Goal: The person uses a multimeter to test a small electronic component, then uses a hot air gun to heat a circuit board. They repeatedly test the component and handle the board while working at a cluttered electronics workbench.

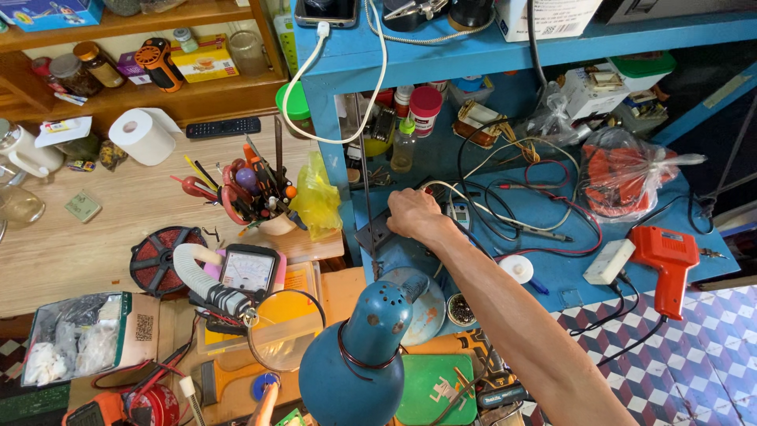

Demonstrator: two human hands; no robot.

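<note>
Blue lamp [359, 355] is sitting nearest; beyond it, a grey metal stand [374, 233] on the blue bench [552, 272] is being gripped by the right hand [412, 214], closed. Tangled wires [512, 205] could be snagged.

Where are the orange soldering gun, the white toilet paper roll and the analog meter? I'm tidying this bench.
Orange pistol-shaped soldering gun [669, 256]: head view, point on its body above the grip.
White toilet paper roll [143, 136]: head view, point on its round end.
Pink-cased analog meter [247, 270]: head view, point on its dial face.
</note>
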